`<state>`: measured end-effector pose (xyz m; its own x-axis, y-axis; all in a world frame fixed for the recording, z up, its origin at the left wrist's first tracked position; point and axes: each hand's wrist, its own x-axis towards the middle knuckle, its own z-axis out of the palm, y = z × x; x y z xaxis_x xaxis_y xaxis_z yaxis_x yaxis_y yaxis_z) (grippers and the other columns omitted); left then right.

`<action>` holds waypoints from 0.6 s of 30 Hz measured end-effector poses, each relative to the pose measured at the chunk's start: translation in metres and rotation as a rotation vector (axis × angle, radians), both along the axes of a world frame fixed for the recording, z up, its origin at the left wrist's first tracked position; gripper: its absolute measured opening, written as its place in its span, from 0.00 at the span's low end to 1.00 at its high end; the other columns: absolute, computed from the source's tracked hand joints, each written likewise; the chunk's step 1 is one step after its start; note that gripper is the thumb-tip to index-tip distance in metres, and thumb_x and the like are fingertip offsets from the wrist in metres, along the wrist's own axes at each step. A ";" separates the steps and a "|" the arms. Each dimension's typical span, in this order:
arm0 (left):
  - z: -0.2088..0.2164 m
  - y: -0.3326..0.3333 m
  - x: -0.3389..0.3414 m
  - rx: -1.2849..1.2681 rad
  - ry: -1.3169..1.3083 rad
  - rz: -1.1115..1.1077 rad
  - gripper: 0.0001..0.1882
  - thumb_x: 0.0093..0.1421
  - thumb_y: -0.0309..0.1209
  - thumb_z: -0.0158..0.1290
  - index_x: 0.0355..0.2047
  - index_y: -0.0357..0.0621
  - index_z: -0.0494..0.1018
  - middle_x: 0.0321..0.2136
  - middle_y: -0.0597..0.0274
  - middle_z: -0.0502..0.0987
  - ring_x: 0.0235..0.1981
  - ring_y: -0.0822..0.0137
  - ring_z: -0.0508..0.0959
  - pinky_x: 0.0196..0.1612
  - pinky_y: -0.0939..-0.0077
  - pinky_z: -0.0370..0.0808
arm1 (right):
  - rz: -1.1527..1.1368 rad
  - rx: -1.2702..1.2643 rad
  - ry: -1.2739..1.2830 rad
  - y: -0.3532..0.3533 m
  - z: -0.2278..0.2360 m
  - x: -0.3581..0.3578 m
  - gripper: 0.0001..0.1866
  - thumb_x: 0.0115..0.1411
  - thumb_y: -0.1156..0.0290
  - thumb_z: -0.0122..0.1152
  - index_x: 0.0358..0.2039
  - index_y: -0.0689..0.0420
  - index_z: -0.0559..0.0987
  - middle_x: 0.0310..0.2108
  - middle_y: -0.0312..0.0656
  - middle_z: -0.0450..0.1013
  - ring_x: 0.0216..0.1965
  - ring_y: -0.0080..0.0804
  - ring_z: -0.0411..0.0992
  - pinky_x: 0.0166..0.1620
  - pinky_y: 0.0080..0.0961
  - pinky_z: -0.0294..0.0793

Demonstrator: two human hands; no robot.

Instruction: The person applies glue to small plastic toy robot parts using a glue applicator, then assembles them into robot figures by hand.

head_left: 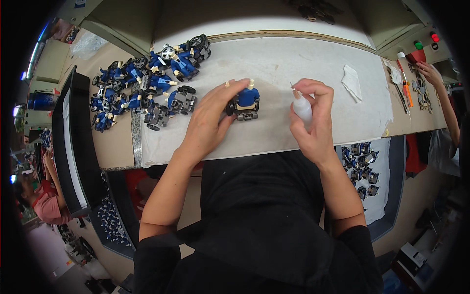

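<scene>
My left hand (209, 111) is closed on the left side of a small toy figure (248, 98) in blue, seated on a grey wheeled base at the middle of the white-covered bench. The figure's pale head points away from me, and my fingers hide part of its left side. To the right, my right hand (320, 110) grips a white squeeze bottle (302, 110) with a thin needle tip pointing up. A gap separates the bottle from the figure. Loose blue figures and wheeled bases (159, 81) lie piled left of my left hand.
A crumpled white paper (351, 83) lies on the right of the bench. Beyond it are an orange-handled tool (407, 93) and a co-worker's hand (431, 73). A tray (387, 196) of toy assemblies sits below the bench's right edge. A black bin (73, 147) stands at left.
</scene>
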<state>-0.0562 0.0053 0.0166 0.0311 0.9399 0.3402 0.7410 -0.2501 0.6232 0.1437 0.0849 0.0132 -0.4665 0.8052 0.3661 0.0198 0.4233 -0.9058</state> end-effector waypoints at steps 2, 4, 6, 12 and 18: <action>0.004 -0.004 0.002 -0.040 -0.066 -0.019 0.39 0.42 0.12 0.53 0.56 0.43 0.57 0.52 0.55 0.67 0.54 0.55 0.66 0.57 0.66 0.62 | 0.011 0.020 0.073 -0.001 -0.009 0.008 0.20 0.47 0.83 0.51 0.43 0.62 0.61 0.40 0.46 0.63 0.34 0.25 0.67 0.38 0.22 0.67; 0.005 -0.010 0.006 -0.087 -0.188 -0.043 0.36 0.44 0.13 0.54 0.56 0.41 0.58 0.55 0.52 0.64 0.56 0.56 0.64 0.58 0.68 0.61 | 0.013 -0.105 0.199 -0.005 -0.014 0.026 0.20 0.50 0.83 0.49 0.45 0.63 0.60 0.44 0.48 0.59 0.39 0.28 0.66 0.44 0.25 0.67; 0.000 -0.014 0.010 -0.058 -0.206 -0.008 0.36 0.44 0.15 0.56 0.55 0.41 0.59 0.55 0.51 0.64 0.56 0.55 0.64 0.58 0.68 0.61 | -0.092 -0.160 0.161 -0.014 -0.012 0.037 0.19 0.52 0.83 0.49 0.45 0.64 0.60 0.44 0.48 0.59 0.39 0.29 0.67 0.45 0.25 0.67; -0.008 -0.012 0.021 0.146 -0.071 0.155 0.33 0.39 0.20 0.61 0.49 0.45 0.66 0.49 0.53 0.68 0.48 0.54 0.70 0.47 0.68 0.69 | -0.337 -0.097 0.071 -0.030 -0.013 0.052 0.16 0.53 0.83 0.53 0.43 0.63 0.66 0.42 0.46 0.63 0.38 0.30 0.68 0.41 0.24 0.70; -0.011 -0.013 0.020 0.163 -0.031 0.178 0.31 0.40 0.17 0.61 0.47 0.42 0.67 0.47 0.50 0.70 0.47 0.55 0.72 0.48 0.69 0.70 | -0.279 0.063 0.255 -0.040 -0.028 0.041 0.16 0.47 0.81 0.62 0.35 0.61 0.68 0.37 0.46 0.66 0.37 0.29 0.68 0.40 0.24 0.71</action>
<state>-0.0364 -0.0078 0.0060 -0.1427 0.8624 0.4856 0.7635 -0.2163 0.6085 0.1846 0.0448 -0.0146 -0.1195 0.8605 0.4952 -0.0807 0.4887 -0.8687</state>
